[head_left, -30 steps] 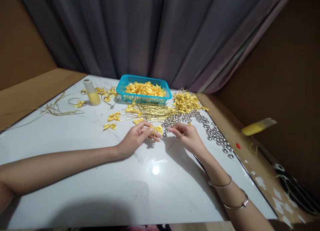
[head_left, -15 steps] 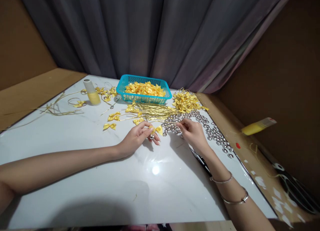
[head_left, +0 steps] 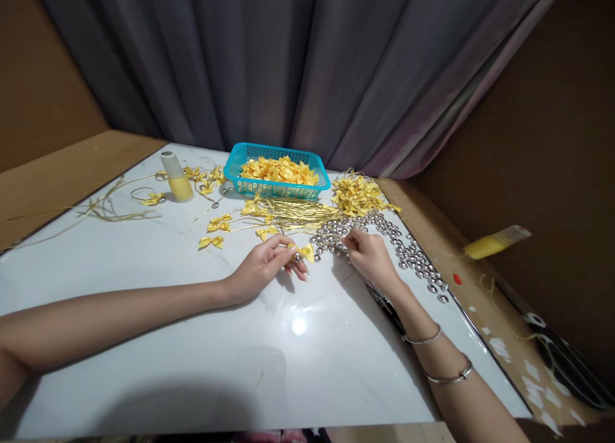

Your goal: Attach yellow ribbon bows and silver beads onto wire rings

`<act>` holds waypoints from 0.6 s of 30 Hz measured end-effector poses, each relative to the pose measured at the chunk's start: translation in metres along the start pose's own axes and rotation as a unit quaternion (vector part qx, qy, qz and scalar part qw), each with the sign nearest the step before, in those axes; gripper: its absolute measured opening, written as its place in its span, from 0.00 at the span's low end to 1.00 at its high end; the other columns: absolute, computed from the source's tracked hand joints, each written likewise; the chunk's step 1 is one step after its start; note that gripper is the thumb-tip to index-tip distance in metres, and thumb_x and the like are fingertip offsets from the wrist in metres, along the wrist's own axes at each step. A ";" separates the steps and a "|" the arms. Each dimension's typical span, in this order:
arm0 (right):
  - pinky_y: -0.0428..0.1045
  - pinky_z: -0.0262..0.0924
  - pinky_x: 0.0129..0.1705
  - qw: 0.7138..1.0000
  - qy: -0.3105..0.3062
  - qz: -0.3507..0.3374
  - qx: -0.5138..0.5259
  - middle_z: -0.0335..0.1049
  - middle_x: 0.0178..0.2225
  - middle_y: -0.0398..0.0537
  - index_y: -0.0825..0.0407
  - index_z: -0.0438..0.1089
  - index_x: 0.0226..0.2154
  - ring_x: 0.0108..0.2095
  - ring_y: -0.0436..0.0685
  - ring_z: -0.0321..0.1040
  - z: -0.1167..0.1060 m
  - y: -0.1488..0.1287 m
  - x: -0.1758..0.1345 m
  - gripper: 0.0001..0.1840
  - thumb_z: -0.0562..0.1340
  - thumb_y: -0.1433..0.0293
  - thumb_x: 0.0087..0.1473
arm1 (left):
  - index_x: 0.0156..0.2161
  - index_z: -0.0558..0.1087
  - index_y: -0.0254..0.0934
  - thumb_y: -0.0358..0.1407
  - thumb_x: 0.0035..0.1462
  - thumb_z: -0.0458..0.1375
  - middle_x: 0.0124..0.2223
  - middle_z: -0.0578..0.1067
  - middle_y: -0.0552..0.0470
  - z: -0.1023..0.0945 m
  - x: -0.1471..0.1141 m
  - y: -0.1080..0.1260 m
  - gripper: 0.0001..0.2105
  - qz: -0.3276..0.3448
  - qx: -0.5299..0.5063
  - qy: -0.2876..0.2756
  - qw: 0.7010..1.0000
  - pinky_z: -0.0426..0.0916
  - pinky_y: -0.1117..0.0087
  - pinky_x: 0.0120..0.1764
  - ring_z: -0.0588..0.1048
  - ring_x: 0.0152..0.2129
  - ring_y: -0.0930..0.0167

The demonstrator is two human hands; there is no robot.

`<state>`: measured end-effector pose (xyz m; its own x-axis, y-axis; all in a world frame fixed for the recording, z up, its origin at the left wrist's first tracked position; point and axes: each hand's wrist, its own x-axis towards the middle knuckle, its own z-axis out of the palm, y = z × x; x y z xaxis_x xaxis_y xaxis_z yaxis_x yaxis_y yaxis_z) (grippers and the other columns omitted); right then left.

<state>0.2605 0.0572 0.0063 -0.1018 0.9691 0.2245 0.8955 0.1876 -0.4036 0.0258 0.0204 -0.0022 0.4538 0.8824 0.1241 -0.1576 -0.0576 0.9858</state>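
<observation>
My left hand [head_left: 269,264] is closed in a pinch on a yellow ribbon bow [head_left: 305,253]. A shiny silver bead [head_left: 298,257] sits against the bow's middle, beside the fingertips. To the right, my right hand [head_left: 369,254] has thumb and forefinger pressed together on the end of a thin gold cord [head_left: 331,235], which shows faintly over the beads. Loose silver beads [head_left: 423,264] spread behind and to the right of this hand. Several single yellow bows [head_left: 220,223] lie beyond my left hand, near a bundle of gold cords [head_left: 298,212].
A blue basket [head_left: 234,185] of yellow bows stands at the back. Right of it is a pile of yellow bows [head_left: 358,193]. A yellow-and-clear bottle [head_left: 179,182] stands at left. Dark-handled scissors [head_left: 571,369] and another yellow bottle [head_left: 494,243] are at far right. A dark tool [head_left: 384,302] lies under my right forearm.
The silver bead has shifted slightly right and up against the bow. My right hand has moved very slightly; both hands keep their pinches.
</observation>
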 end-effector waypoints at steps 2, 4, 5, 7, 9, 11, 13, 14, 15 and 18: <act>0.47 0.42 0.24 1.000 -0.001 0.001 -0.004 0.60 0.16 0.44 0.49 0.55 0.18 0.20 0.52 0.55 0.000 -0.001 -0.001 0.09 0.54 0.72 0.47 | 0.36 0.63 0.36 0.46 0.60 0.54 0.31 0.78 0.50 0.001 0.000 0.001 0.13 -0.001 0.002 -0.002 1.000 0.66 0.68 0.32 0.77 0.27 0.69; 0.47 0.41 0.24 1.000 0.003 0.003 -0.006 0.57 0.15 0.43 0.49 0.54 0.18 0.19 0.52 0.53 -0.001 -0.003 -0.001 0.10 0.54 0.74 0.45 | 0.36 0.63 0.36 0.47 0.60 0.54 0.29 0.77 0.50 0.001 0.000 0.001 0.15 -0.001 0.010 -0.001 1.000 0.65 0.69 0.29 0.76 0.25 0.70; 0.47 0.40 0.24 1.000 0.007 0.006 -0.006 0.56 0.15 0.42 0.49 0.55 0.18 0.18 0.52 0.51 -0.001 -0.003 -0.001 0.10 0.54 0.74 0.45 | 0.36 0.63 0.36 0.48 0.59 0.54 0.28 0.77 0.51 0.001 0.000 0.001 0.15 0.001 0.014 -0.001 1.000 0.65 0.70 0.28 0.75 0.24 0.71; 0.47 0.38 0.24 1.000 0.018 0.011 0.000 0.53 0.14 0.41 0.49 0.56 0.18 0.18 0.52 0.49 -0.001 -0.004 -0.001 0.09 0.54 0.73 0.46 | 0.35 0.63 0.36 0.49 0.59 0.54 0.27 0.76 0.52 0.001 0.000 0.001 0.16 0.004 0.024 -0.004 1.000 0.64 0.71 0.26 0.74 0.22 0.72; 0.47 0.39 0.24 0.999 0.025 0.014 0.018 0.53 0.14 0.41 0.50 0.58 0.19 0.18 0.52 0.49 -0.002 -0.004 0.000 0.09 0.54 0.71 0.49 | 0.36 0.63 0.36 0.48 0.60 0.53 0.26 0.75 0.52 0.000 0.000 0.000 0.16 0.006 0.037 -0.009 0.999 0.63 0.72 0.24 0.72 0.21 0.73; 0.47 0.41 0.24 0.999 0.015 0.009 0.051 0.55 0.15 0.41 0.50 0.59 0.20 0.19 0.51 0.50 -0.003 -0.007 0.000 0.11 0.54 0.67 0.52 | 0.36 0.62 0.36 0.48 0.61 0.52 0.26 0.74 0.52 -0.001 -0.001 -0.001 0.15 0.003 0.051 -0.014 0.999 0.61 0.73 0.23 0.71 0.21 0.74; 0.46 0.45 0.23 0.996 -0.016 -0.005 0.092 0.60 0.17 0.42 0.51 0.63 0.23 0.19 0.50 0.53 -0.005 -0.013 -0.001 0.15 0.53 0.61 0.55 | 0.37 0.62 0.36 0.48 0.62 0.51 0.26 0.74 0.53 -0.001 -0.002 -0.003 0.14 -0.002 0.061 -0.017 0.998 0.60 0.74 0.23 0.70 0.20 0.75; 0.46 0.47 0.23 0.992 -0.042 -0.014 0.117 0.63 0.19 0.42 0.51 0.65 0.26 0.19 0.50 0.54 -0.006 -0.017 -0.003 0.16 0.53 0.58 0.56 | 0.37 0.62 0.36 0.47 0.62 0.51 0.27 0.73 0.53 -0.001 -0.002 -0.003 0.14 -0.003 0.065 -0.018 0.998 0.60 0.74 0.23 0.69 0.20 0.75; 0.46 0.48 0.22 0.986 -0.073 -0.022 0.147 0.65 0.21 0.42 0.51 0.66 0.28 0.18 0.49 0.54 -0.007 -0.023 -0.005 0.18 0.53 0.55 0.56 | 0.37 0.62 0.37 0.47 0.62 0.50 0.27 0.73 0.54 -0.001 -0.002 -0.004 0.14 -0.003 0.068 -0.019 0.998 0.60 0.74 0.23 0.69 0.20 0.75; 0.45 0.50 0.22 0.944 -0.179 -0.020 0.277 0.68 0.23 0.42 0.51 0.67 0.32 0.18 0.47 0.55 -0.006 -0.041 -0.014 0.18 0.58 0.53 0.52 | 0.38 0.62 0.37 0.46 0.62 0.50 0.25 0.71 0.56 -0.001 -0.002 -0.006 0.13 0.001 0.083 -0.014 0.996 0.58 0.75 0.23 0.66 0.20 0.76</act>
<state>0.2273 0.0351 0.0249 -0.3599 0.9327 -0.0248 0.5345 0.1843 -0.8248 0.0247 0.0198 -0.0086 0.4775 0.8695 0.1264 -0.0127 -0.1370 0.9905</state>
